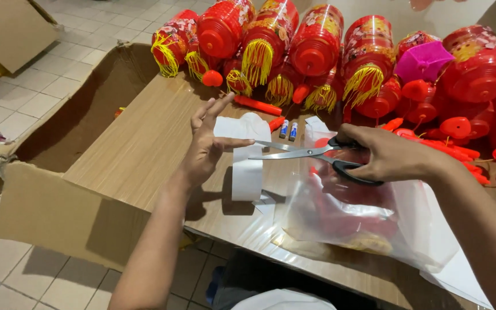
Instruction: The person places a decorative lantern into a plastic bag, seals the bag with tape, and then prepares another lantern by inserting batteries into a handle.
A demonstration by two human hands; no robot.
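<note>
White paper strip [247, 172] hangs from your left hand [205, 146], thumb pinching it with fingers spread above the table [144, 143], so keep it taut while your right hand [394, 155], closed around the scissors [311, 154], cuts squarely.

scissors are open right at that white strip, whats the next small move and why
Probably close the scissors to snip the white strip. The right hand has the open blades level, their tips reaching the strip's edge, while the left hand pinches the strip upright just above the wooden table. It looks held and lined up for a cut.
</note>
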